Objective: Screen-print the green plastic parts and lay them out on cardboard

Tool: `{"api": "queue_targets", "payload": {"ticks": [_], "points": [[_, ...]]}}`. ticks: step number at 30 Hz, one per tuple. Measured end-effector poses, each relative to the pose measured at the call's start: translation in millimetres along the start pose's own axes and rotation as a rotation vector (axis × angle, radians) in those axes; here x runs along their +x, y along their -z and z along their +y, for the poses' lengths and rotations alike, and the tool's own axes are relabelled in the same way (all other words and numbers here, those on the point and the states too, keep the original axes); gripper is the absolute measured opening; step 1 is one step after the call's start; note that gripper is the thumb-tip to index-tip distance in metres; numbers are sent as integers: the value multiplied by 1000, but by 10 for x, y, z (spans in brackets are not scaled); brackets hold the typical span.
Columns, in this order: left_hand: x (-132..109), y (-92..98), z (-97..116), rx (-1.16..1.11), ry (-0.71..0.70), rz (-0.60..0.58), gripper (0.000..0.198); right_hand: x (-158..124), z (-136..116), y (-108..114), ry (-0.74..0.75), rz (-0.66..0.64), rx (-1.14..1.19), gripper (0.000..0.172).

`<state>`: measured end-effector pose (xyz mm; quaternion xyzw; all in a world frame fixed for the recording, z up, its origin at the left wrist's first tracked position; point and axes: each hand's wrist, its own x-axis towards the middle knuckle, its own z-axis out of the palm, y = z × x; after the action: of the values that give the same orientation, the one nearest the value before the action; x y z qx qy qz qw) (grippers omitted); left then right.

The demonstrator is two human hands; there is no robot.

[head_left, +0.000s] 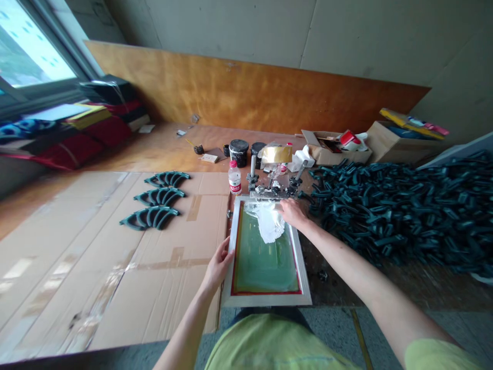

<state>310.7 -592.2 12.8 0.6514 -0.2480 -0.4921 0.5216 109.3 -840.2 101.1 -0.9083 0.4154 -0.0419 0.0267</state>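
Note:
A screen-printing frame (304, 280) with green mesh, a red inner border and a silver rim lies in front of me, clamped at its far end. My left hand (220, 262) grips the frame's left rim, fingers curled over the edge. My right hand (293, 213) presses a crumpled white cloth (269, 222) onto the mesh near the far end, fingers closed on it. A metal hinge clamp (274, 189) holds the frame's far edge.
Three sets of dark teal curved plastic parts (150, 217) lie on flattened cardboard (96, 267) to the left. A large heap of the same parts (404, 210) fills the right. A small water bottle (234, 178), black ink tubs (239, 151) and open cartons (335, 146) stand behind.

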Motion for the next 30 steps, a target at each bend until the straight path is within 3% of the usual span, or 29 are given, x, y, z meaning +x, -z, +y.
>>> {"api": "queue_targets", "payload": {"ticks": [3, 6, 9, 12, 14, 17, 22, 26, 30], "points": [[-22, -21, 37, -56, 23, -15, 91, -137, -36, -105, 159, 27, 53, 5], [-62, -60, 113, -75, 58, 17, 96, -370, -8, -166, 421, 16, 124, 18], [-114, -106, 200, -78, 83, 58, 97, -572, 110, -110, 617, -1, 167, 25], [-152, -140, 250, -58, 86, 101, 91, -560, 212, 6, 691, -69, 193, 23], [-162, -149, 253, -56, 80, 122, 88, -455, 203, 38, 664, -89, 216, 18], [-158, -142, 226, -63, 70, 135, 87, -365, 84, -49, 549, 11, 225, 17], [-150, -125, 207, -54, 61, 131, 90, -631, -3, -231, 603, 97, 214, 22], [-200, -145, 315, -49, 71, 109, 90, -543, 48, -88, 538, 83, 286, 16], [-325, -120, 582, -39, 61, 71, 91, -37, 13, 151, 288, 98, 306, 54]]}}
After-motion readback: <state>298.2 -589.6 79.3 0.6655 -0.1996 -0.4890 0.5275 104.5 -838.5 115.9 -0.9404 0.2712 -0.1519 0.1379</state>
